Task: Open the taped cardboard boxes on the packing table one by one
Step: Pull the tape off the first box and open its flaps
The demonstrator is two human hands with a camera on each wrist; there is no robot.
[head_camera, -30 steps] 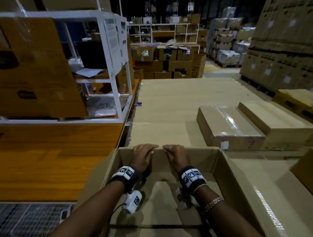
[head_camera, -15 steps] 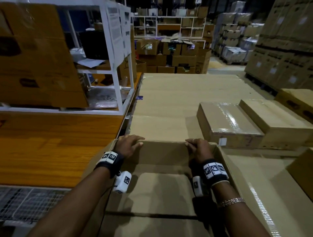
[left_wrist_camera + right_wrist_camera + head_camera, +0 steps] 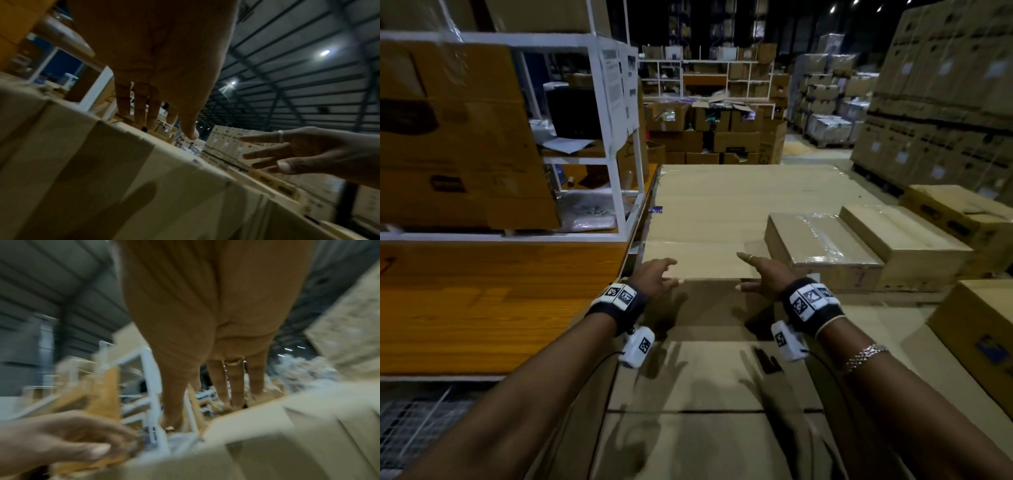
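The open box (image 3: 709, 342) stands on the worktop (image 3: 722, 212) just before the person. Its cardboard looks light but bends easily (better to hold it at the stiff far rim). Left hand (image 3: 654, 277) and right hand (image 3: 763, 274) hover there, fingers (image 3: 141, 104) spread, holding nothing

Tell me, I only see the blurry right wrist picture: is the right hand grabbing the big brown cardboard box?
Observer: No. The left wrist view shows the right hand open, fingers spread, gripping nothing near the big brown cardboard box.
Operator: Is that box open?
Observer: Yes. The head view looks straight into it; only its cardboard bottom shows between the arms.
Operator: Any taped boxes around?
Observer: Yes, a flat brown cardboard box with shiny clear tape lies beyond the right hand.
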